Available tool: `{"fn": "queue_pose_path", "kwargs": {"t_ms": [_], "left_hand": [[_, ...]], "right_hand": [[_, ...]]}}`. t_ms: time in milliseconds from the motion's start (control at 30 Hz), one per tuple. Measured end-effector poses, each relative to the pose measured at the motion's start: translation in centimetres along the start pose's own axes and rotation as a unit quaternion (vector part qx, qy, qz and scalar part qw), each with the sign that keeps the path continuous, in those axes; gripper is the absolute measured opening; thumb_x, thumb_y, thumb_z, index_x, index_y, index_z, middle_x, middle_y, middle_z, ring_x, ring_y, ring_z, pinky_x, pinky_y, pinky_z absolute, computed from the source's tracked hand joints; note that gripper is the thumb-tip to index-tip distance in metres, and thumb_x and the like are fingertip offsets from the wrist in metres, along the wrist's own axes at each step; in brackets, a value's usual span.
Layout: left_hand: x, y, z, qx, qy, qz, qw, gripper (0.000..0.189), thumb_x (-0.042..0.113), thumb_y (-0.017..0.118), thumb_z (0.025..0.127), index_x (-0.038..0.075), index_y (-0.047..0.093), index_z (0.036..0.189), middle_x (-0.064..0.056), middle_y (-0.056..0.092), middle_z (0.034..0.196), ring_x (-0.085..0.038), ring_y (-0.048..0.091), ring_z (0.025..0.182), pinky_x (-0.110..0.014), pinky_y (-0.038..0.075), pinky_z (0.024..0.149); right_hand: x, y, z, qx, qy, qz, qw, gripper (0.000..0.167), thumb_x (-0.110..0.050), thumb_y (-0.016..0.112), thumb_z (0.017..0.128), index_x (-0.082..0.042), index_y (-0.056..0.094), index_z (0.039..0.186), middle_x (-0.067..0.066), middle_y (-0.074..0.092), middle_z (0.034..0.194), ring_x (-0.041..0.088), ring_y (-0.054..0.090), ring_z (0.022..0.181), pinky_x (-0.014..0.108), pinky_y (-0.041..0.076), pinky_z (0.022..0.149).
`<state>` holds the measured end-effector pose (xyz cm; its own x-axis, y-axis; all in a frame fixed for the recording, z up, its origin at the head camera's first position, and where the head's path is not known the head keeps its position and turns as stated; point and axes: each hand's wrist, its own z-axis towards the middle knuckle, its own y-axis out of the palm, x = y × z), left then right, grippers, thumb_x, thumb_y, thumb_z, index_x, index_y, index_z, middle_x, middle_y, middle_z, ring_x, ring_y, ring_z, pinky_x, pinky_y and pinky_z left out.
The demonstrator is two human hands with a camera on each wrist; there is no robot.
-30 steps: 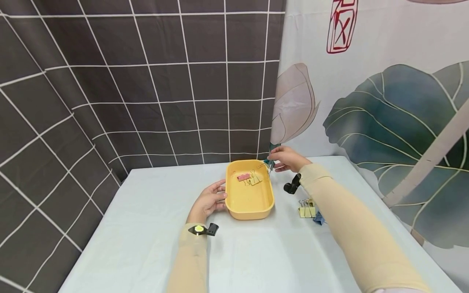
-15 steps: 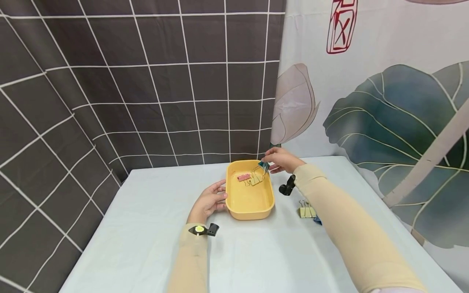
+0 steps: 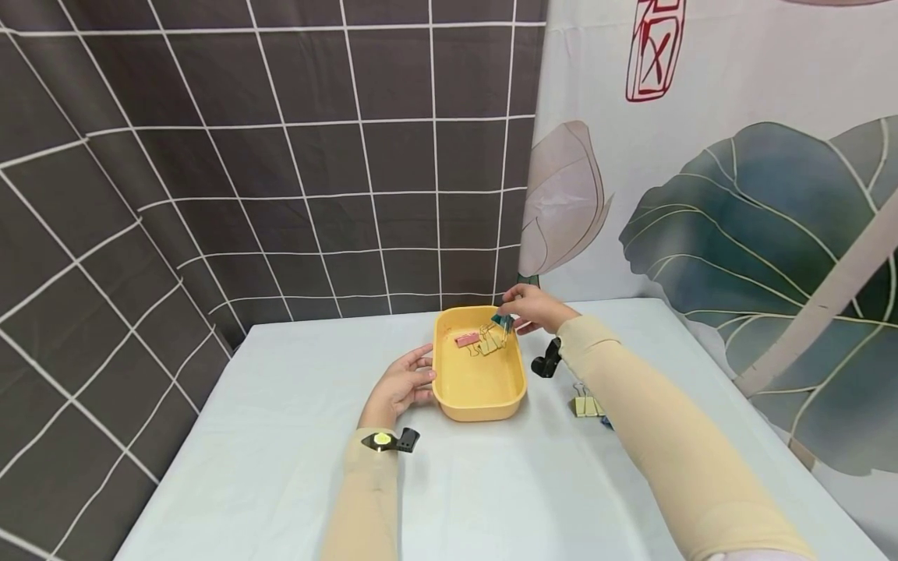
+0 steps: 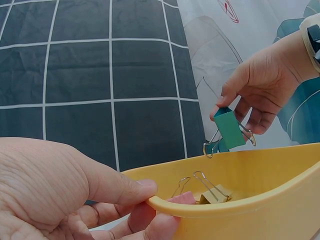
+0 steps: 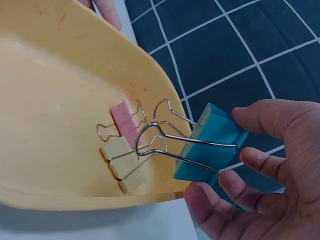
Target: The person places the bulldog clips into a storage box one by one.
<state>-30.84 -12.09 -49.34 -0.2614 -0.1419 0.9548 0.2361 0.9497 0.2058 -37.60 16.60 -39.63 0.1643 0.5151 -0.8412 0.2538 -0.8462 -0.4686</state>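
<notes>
My left hand [image 3: 400, 383] holds the near-left side of a yellow plastic tray [image 3: 479, 393], thumb over the rim and fingers against the outside. Above the tray's far right corner, my right hand [image 3: 539, 308] pinches a large teal binder clip [image 5: 215, 142] between thumb and fingertips. The clip's wire handles point in over the tray. Inside, a pink binder clip [image 5: 124, 121] and a yellow binder clip [image 5: 130, 172] lie side by side on the floor of the tray, toward its far end.
On the white-covered table [image 3: 281, 467], right of the tray, lie yellow binder clips [image 3: 585, 406] and a blue piece [image 3: 606, 421], partly hidden by my right sleeve. A dark gridded curtain [image 3: 393, 156] hangs behind, beside a white cloth with painted leaves [image 3: 765, 226].
My right hand has moved left with the teal clip, from outside the tray's right edge to over its far right corner. My left hand and the tray stay put.
</notes>
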Motion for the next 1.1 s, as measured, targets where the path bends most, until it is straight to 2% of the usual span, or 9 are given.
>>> {"fn": "queue_pose_path", "kwargs": {"t_ms": [267, 533, 667, 833, 967, 1100], "left_hand": [[-0.02, 0.04, 0.04, 0.004, -0.003, -0.001, 1.0, 0.065, -0.009, 0.057, 0.095, 0.009, 0.039, 0.155, -0.022, 0.047, 0.136, -0.021, 0.066, 0.089, -0.028, 0.062, 0.064], [-0.08, 0.05, -0.06, 0.007, -0.003, 0.0, 1.0, 0.065, -0.009, 0.057, 0.095, 0.009, 0.039, 0.155, -0.022, 0.047, 0.136, -0.022, 0.066, 0.09, -0.029, 0.062, 0.064], [-0.07, 0.05, -0.02, 0.006, -0.005, -0.001, 1.0, 0.065, -0.009, 0.057, 0.096, 0.009, 0.039, 0.155, -0.022, 0.046, 0.137, -0.022, 0.065, 0.091, -0.029, 0.062, 0.065], [-0.05, 0.07, 0.04, 0.013, -0.007, -0.006, 0.9999, 0.065, -0.009, 0.059, 0.095, 0.01, 0.041, 0.154, -0.019, 0.049, 0.133, -0.021, 0.065, 0.087, -0.029, 0.063, 0.064], [-0.03, 0.13, 0.05, 0.023, -0.008, -0.007, 0.9997, 0.064, -0.009, 0.06, 0.093, 0.011, 0.044, 0.152, -0.014, 0.052, 0.127, -0.019, 0.065, 0.083, -0.029, 0.062, 0.063], [0.06, 0.18, 0.04, 0.028, -0.014, -0.008, 0.9995, 0.064, -0.009, 0.059, 0.094, 0.012, 0.045, 0.152, -0.015, 0.051, 0.129, -0.019, 0.064, 0.083, -0.028, 0.062, 0.063]], "right_hand": [[-0.04, 0.05, -0.04, -0.013, 0.003, -0.02, 0.9997, 0.051, -0.022, 0.067, 0.095, -0.002, 0.047, 0.137, 0.016, 0.059, 0.121, 0.025, 0.066, 0.085, 0.033, 0.062, 0.073], [0.23, 0.0, -0.16, -0.037, 0.012, -0.047, 0.9981, 0.043, -0.025, 0.065, 0.096, -0.004, 0.05, 0.13, 0.014, 0.061, 0.115, 0.025, 0.067, 0.083, 0.031, 0.06, 0.068], [0.28, 0.02, -0.02, -0.034, 0.013, -0.047, 0.9982, 0.04, -0.022, 0.064, 0.096, -0.004, 0.051, 0.129, 0.015, 0.06, 0.118, 0.027, 0.068, 0.085, 0.031, 0.06, 0.067], [0.09, -0.13, -0.04, -0.012, 0.005, -0.039, 0.9992, 0.037, -0.018, 0.063, 0.098, -0.001, 0.053, 0.13, 0.017, 0.059, 0.126, 0.03, 0.069, 0.091, 0.03, 0.06, 0.066], [0.05, -0.28, -0.03, -0.002, 0.006, -0.038, 0.9992, 0.036, -0.018, 0.062, 0.099, -0.001, 0.053, 0.129, 0.017, 0.058, 0.129, 0.028, 0.069, 0.089, 0.029, 0.06, 0.065], [0.18, -0.35, -0.06, -0.003, 0.003, -0.043, 0.9991, 0.035, -0.018, 0.061, 0.099, 0.0, 0.053, 0.128, 0.021, 0.057, 0.132, 0.026, 0.068, 0.086, 0.029, 0.06, 0.065]]}}
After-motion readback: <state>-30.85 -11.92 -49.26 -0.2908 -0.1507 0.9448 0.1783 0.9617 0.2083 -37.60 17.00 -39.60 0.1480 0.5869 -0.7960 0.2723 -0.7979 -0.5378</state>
